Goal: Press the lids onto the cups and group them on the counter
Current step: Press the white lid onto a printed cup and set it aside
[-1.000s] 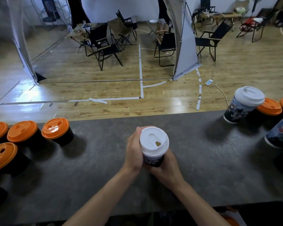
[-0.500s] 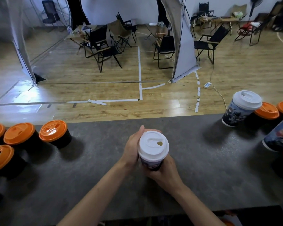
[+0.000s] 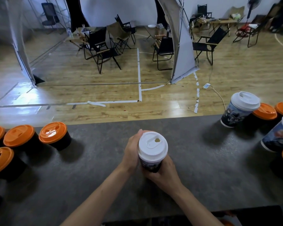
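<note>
While it is gripped, white-lidded cup point(image 3: 151, 160): upright at the counter's point(image 3: 95, 185) middle.
Left hand point(image 3: 131, 150): fingers curled round the cup's left side, beside the lid point(image 3: 153, 146).
Right hand point(image 3: 162, 173): curled round its base from the near edge.

Open tabletop point(image 3: 194, 168) lay on either side of the held cup point(image 3: 151, 162) in the middle, leaving room to reach through. Left, a cluster of orange-lidded black cups point(image 3: 55, 136) blocked the way; right, white-lidded printed cups point(image 3: 238, 110) and more orange-lidded cups point(image 3: 265, 111) crowded the tabletop's end, standing close together
</note>
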Demonstrator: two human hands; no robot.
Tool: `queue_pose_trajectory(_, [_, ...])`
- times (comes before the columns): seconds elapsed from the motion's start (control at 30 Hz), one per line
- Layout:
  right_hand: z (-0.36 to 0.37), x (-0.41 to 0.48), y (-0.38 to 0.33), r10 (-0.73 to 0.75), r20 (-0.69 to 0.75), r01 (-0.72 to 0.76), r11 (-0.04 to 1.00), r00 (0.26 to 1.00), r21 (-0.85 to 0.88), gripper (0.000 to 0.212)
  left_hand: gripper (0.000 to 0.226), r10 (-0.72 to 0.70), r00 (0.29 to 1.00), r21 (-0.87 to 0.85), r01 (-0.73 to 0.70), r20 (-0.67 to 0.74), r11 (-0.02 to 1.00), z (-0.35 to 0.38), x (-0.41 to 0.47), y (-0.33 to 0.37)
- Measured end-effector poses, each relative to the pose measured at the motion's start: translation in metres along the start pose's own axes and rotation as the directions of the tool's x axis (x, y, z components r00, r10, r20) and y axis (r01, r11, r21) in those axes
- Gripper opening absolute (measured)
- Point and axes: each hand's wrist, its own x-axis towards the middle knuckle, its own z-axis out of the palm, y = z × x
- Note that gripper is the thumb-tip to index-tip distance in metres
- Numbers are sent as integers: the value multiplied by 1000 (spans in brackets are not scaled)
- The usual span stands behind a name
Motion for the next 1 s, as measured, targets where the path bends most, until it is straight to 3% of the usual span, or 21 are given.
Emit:
queue_pose_trajectory(0.1, [2, 1, -7, -20, -14, 21, 999, 1000, 24, 79, 41, 159, 974, 53, -152, -162, 987, 10, -11, -10])
queue_pose_trajectory(0.17, [2, 1, -8, -19, -16, 19, 1000, 1000, 24, 73, 43, 158, 971, 36, -154, -178, 987, 12, -12, -11])
queue_pose_trajectory(0.3, [-1, 1, 1, 27, -5, -27, 1000, 1000, 7, 67, 43, -83, 996, -7, 83, 37, 997, -1, 0, 6])
queue_pose_trajectory(0.37, [1, 1, 3, 29, 2, -29, 1000, 1000, -1, 68, 46, -99, 992, 21, 98, 74, 995, -3, 2, 8])
queue_pose_trajectory(0.53, [3, 1, -3, 0, -10, 1, 1000, 1000, 26, 85, 46, 32, 987, 20, -29, -156, 999, 10, -11, -1])
queue_pose_trajectory(0.63, [1, 2, -1, 34, -6, -34, 999, 999, 30, 79, 35, -41, 998, 8, 41, -56, 999, 4, -4, 6])
queue_pose_trajectory(0.73, [0, 1, 2, 39, 0, -39, 999, 999, 0, 70, 39, -164, 985, 29, 163, 60, 986, -3, 5, 14])
queue_pose_trajectory(0.9, [4, 0, -2, 26, -28, -26, 999, 999, 23, 82, 52, -84, 985, -36, 80, -150, 996, 6, -9, 6])
queue_pose_trajectory(1.0, [3, 1, -4, 27, -52, -25, 999, 998, 32, 82, 43, -57, 979, 9, 60, -197, 998, 9, -12, 10])
